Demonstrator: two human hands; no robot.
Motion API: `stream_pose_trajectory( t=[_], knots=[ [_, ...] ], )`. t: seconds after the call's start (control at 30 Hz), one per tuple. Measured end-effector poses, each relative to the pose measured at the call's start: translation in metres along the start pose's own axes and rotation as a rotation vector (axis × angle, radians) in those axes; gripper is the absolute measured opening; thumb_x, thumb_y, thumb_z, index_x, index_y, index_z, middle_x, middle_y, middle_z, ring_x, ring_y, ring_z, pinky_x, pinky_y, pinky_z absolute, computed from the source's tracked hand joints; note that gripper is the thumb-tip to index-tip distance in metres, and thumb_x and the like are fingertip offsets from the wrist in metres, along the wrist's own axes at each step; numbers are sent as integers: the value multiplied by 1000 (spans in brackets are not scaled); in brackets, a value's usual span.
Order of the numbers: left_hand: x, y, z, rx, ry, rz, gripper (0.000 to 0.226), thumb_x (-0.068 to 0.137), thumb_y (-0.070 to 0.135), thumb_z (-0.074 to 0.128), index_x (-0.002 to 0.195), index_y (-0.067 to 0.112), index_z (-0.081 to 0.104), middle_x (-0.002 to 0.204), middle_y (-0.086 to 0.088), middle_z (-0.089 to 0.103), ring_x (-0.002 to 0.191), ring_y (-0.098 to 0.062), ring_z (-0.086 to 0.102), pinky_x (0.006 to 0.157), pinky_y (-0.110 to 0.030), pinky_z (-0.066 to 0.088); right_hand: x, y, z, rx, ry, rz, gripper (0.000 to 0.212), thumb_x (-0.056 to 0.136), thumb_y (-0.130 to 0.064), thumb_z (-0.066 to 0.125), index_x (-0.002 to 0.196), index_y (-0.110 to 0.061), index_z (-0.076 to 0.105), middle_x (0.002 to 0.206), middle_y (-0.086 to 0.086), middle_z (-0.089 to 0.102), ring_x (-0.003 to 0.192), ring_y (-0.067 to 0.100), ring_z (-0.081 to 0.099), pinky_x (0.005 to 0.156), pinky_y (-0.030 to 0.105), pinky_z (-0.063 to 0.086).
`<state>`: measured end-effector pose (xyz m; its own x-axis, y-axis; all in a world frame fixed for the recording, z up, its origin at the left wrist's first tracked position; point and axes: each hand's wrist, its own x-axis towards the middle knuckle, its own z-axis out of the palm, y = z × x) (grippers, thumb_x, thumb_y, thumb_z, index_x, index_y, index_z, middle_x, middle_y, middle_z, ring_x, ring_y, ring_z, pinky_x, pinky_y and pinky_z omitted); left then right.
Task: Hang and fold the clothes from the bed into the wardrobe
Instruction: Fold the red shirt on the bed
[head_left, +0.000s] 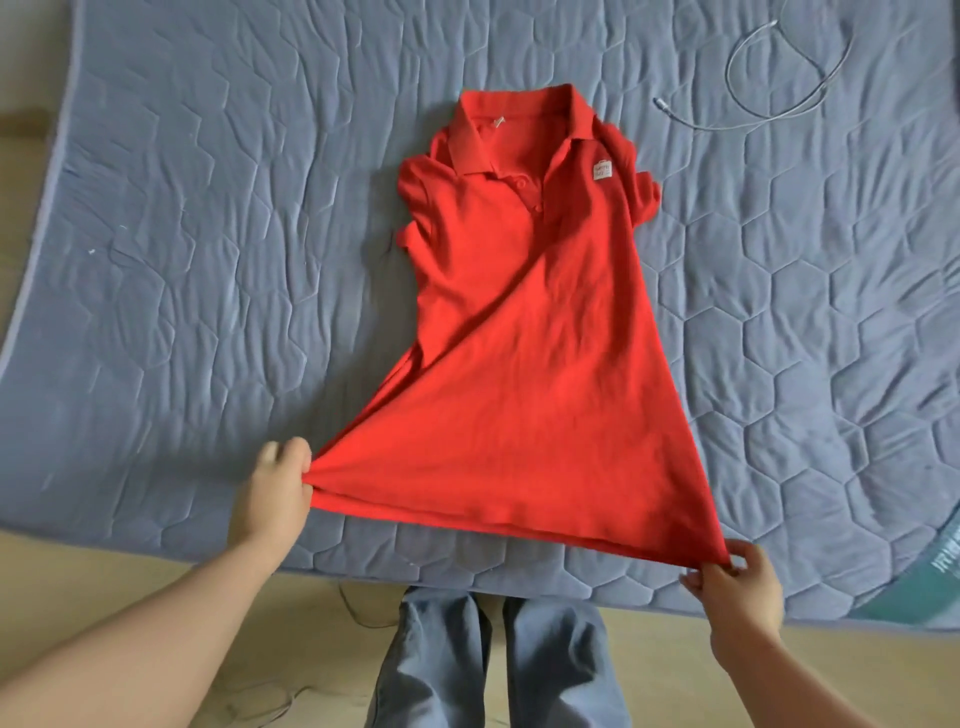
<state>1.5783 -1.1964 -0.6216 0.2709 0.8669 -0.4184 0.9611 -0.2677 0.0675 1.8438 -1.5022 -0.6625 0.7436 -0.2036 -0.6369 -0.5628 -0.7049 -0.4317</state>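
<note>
Looking down on a red polo shirt (519, 338), laid front-up on the quilted blue bed (208, 234). Collar (519, 124) at the far end, hem toward the near edge, with a small white patch (602, 170) on the chest at the right. Sleeves bunched in against the body on both sides, up by the shoulders.

Over to the grips. Gripping the left hem corner with the left hand (275, 493), fingers curled tight round a gathered bunch of red cloth. Pinching the right hem corner with the right hand (737, 592), thumb and fingertips pressed together on the very tip of the fabric. Holding the hem stretched in a straight line between the two hands, left end a little farther, right end nearer and close to the bed's near edge. Fanning the shirt out wide at the hands and narrow at the shoulders, so the whole garment lies beyond both grips, toward the far side.

Elsewhere, spotting a white cable (769, 88) looped on the bed at the far right, well apart from the shirt. Down at the near edge, catching blue jeans (498, 665) on the pale floor (104, 587).
</note>
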Motion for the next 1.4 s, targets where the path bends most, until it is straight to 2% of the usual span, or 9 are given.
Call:
stream_pose_trajectory(
  t=[0.23,0.4,0.47,0.57,0.73,0.9,1.17,1.3,1.4],
  knots=[
    [-18,1,31,246,-362,-7,30,95,10,36,120,17,52,119,-11,47,98,-33,55,76,-37,44,23,16,-15,-319,104,-24,26,77,12,43,84,-13,46,79,26,57,72,34,47,67,36,37],
    [-28,4,56,261,-484,-44,25,97,21,36,106,8,55,89,-4,51,106,-32,53,86,-34,41,28,31,-1,-439,-7,14,24,79,12,43,91,-3,57,75,20,54,80,41,52,74,40,41],
    [-26,11,61,268,-506,-116,23,95,24,36,96,9,54,107,-14,59,108,-30,54,86,-30,38,29,36,2,-457,-43,36,27,79,11,45,96,-2,62,90,25,62,90,43,56,79,41,44],
    [-19,20,69,305,-567,-248,32,96,26,30,110,12,56,126,-14,55,115,-28,52,89,-30,36,34,36,1,-478,-63,89,35,80,9,49,112,0,62,111,25,63,103,43,56,88,39,43],
    [-2,33,70,256,-552,-186,35,89,10,33,113,21,54,126,-5,51,110,-27,52,85,-30,39,28,9,14,-493,-102,95,37,85,-4,47,120,-3,55,115,27,59,106,42,55,92,41,42],
    [34,66,62,-127,-354,-137,31,91,6,40,112,17,60,119,-8,61,105,-28,57,83,-28,42,10,-45,52,-422,-148,-56,41,84,-9,48,126,-9,49,132,20,44,120,40,43,98,42,34],
    [132,111,47,-483,-141,-283,33,95,9,36,119,15,58,120,-11,60,103,-31,57,75,-26,41,1,-142,141,-388,-384,-404,44,86,-12,50,130,-14,47,134,11,45,117,32,49,92,35,40],
    [193,123,50,-818,-189,-411,38,94,2,37,128,10,50,129,-14,54,115,-31,54,96,-37,45,20,-184,180,-396,-398,-504,46,84,-10,50,130,-13,47,132,14,45,116,33,49,95,34,40],
    [226,146,47,-1135,-282,-491,23,98,17,37,110,12,56,108,-10,58,95,-24,56,80,-32,45,39,-213,211,-365,-395,-587,47,83,-10,49,129,-17,47,130,13,42,114,33,49,97,40,42]
  ],
)
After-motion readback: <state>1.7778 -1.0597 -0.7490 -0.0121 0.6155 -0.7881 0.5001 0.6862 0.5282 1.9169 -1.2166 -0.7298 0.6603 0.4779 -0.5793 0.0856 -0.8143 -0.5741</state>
